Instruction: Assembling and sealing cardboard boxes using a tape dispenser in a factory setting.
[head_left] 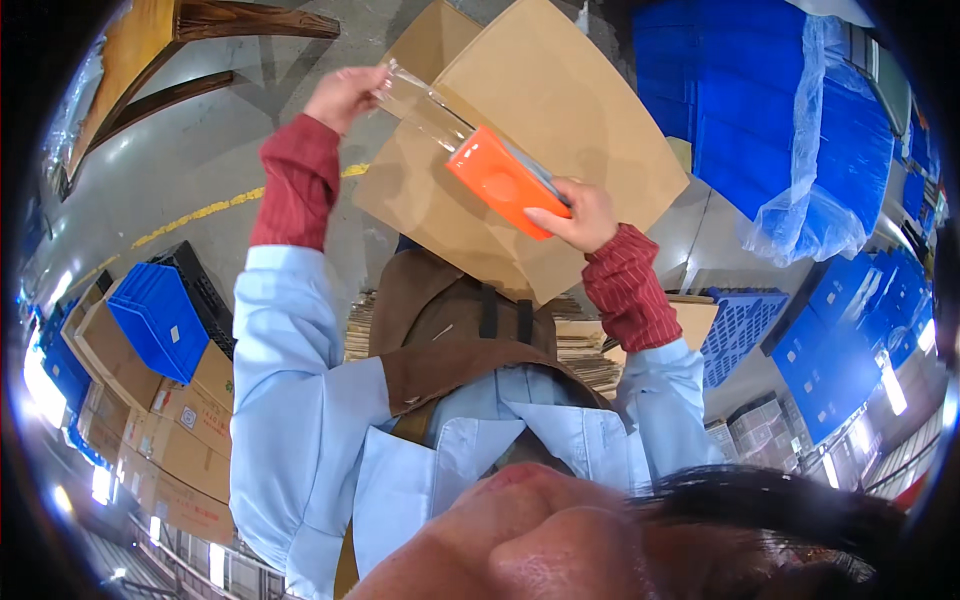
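My right hand is closed round the lower end of a glossy orange block-shaped item with a grey side and a round raised patch on its face. I cannot tell its exact kind. From its upper end a strip of clear plastic film stretches up and left. My left hand pinches the far end of that film, its fingers closed. Both hands are above a large brown cardboard box, whose flat panels lie beneath the orange item.
A wooden piece of furniture stands at the far left. Blue crates and stacked cartons are on the left. At the right are a tall blue stack with clear wrap and a blue plastic pallet. Flattened cardboard lies close to me.
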